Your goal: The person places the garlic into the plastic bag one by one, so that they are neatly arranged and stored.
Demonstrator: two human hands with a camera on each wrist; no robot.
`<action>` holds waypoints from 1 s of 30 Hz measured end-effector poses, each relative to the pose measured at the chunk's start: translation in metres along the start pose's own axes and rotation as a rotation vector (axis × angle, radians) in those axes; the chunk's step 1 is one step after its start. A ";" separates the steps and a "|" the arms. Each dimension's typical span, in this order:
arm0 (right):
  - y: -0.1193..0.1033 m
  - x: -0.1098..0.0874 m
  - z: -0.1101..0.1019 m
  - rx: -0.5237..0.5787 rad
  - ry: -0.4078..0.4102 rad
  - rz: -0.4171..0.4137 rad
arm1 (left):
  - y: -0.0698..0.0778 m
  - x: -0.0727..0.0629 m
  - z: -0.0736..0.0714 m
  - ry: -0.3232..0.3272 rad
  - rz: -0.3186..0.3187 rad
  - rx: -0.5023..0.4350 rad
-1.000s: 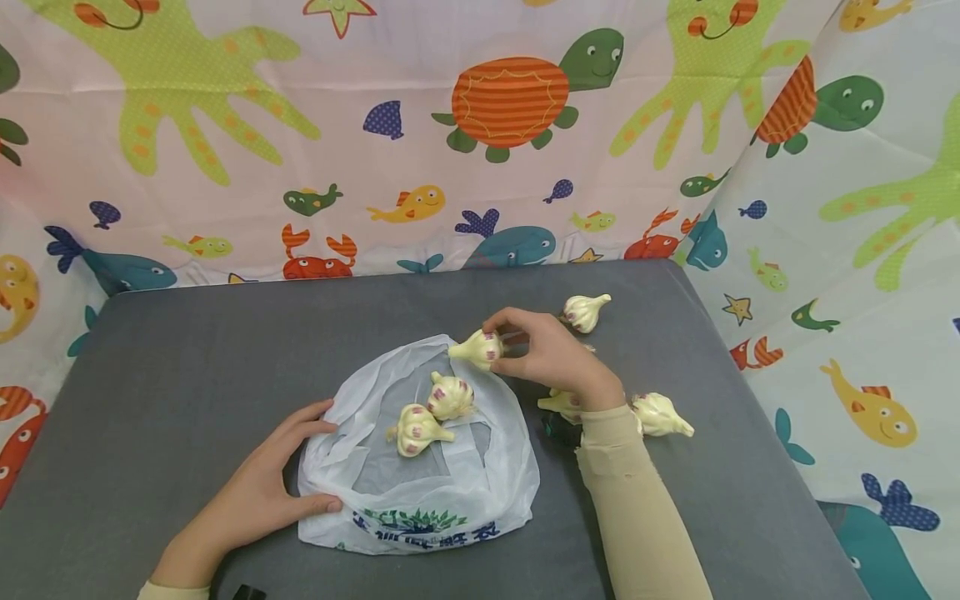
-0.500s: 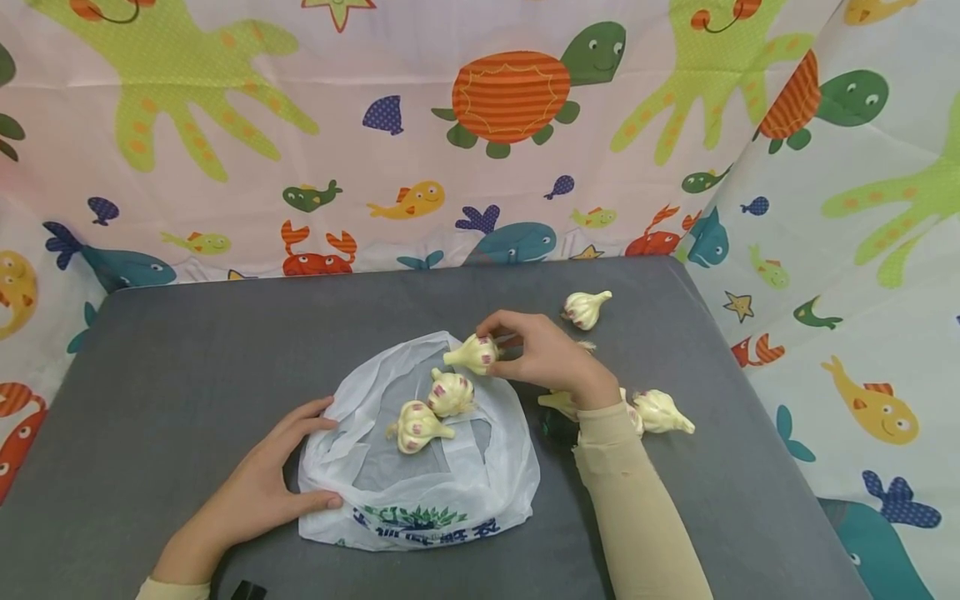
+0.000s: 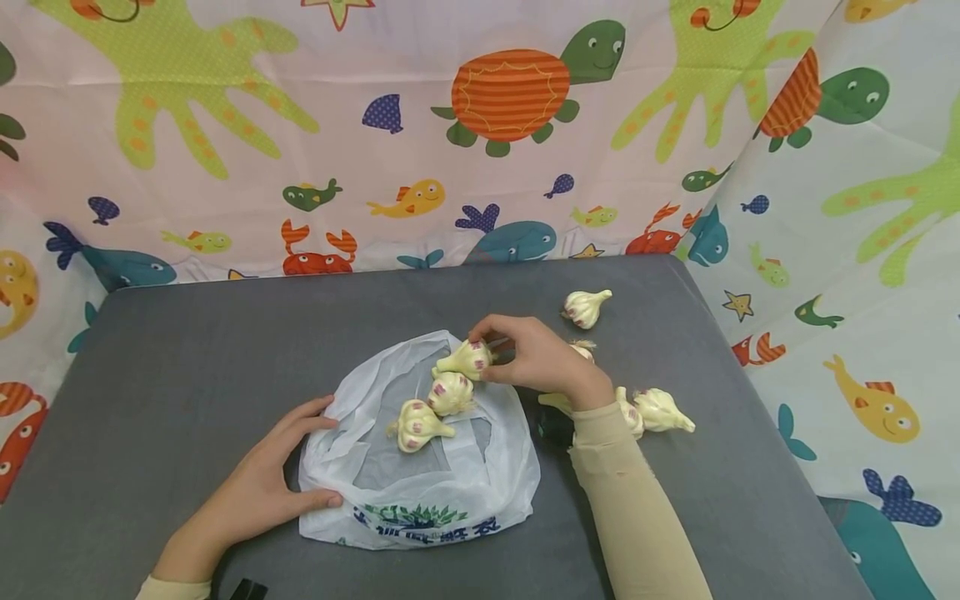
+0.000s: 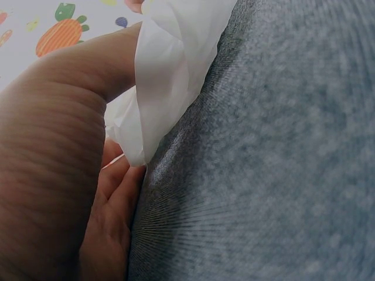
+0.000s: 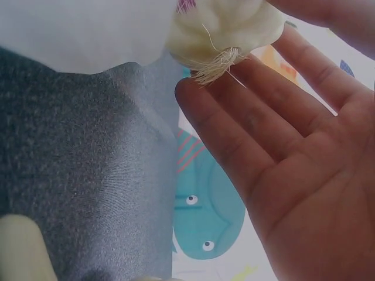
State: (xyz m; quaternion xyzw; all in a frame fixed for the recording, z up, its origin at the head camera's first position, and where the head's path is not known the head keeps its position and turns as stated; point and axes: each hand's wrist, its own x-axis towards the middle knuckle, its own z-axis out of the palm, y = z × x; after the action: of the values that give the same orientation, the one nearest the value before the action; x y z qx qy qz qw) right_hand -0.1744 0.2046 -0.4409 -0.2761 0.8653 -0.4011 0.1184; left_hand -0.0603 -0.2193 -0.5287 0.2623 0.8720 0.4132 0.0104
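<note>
A white plastic bag (image 3: 420,492) with blue and green print lies on the grey table. Two garlic bulbs (image 3: 418,427) lie within the bag's opening. My right hand (image 3: 536,358) pinches a third garlic bulb (image 3: 467,360) between thumb and fingertips over the bag's far rim, its stem end pointing left. Its root hairs show in the right wrist view, where the other fingers stretch out beneath the bulb (image 5: 234,29). My left hand (image 3: 262,475) rests at the bag's left side, thumb and fingers spread apart; white plastic (image 4: 167,76) partly covers its fingers in the left wrist view.
More garlic lies to the right: a bulb (image 3: 587,308) at the back, another bulb (image 3: 662,411) beyond the sleeve (image 3: 633,492), and several partly hidden by the right arm. A dark object (image 3: 555,425) sits beside that sleeve. A curtain (image 3: 337,150) printed with sea animals hangs behind the table.
My right hand has moved slightly left and nearer me with its garlic bulb, which now overlaps one of the two bulbs. The left hand and the bag have stayed in place.
</note>
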 end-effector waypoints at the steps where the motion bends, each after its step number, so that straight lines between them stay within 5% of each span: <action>1: 0.000 0.000 0.000 0.001 -0.003 0.003 | 0.000 0.000 0.000 -0.002 -0.004 0.000; 30: -0.009 0.003 0.013 0.032 -0.060 0.009 | 0.000 0.000 0.001 -0.005 -0.020 -0.008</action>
State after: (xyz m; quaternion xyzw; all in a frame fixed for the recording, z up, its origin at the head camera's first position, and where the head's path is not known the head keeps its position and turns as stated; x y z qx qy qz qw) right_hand -0.1676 0.1896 -0.4425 -0.2824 0.8561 -0.4058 0.1505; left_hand -0.0598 -0.2185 -0.5292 0.2546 0.8728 0.4161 0.0176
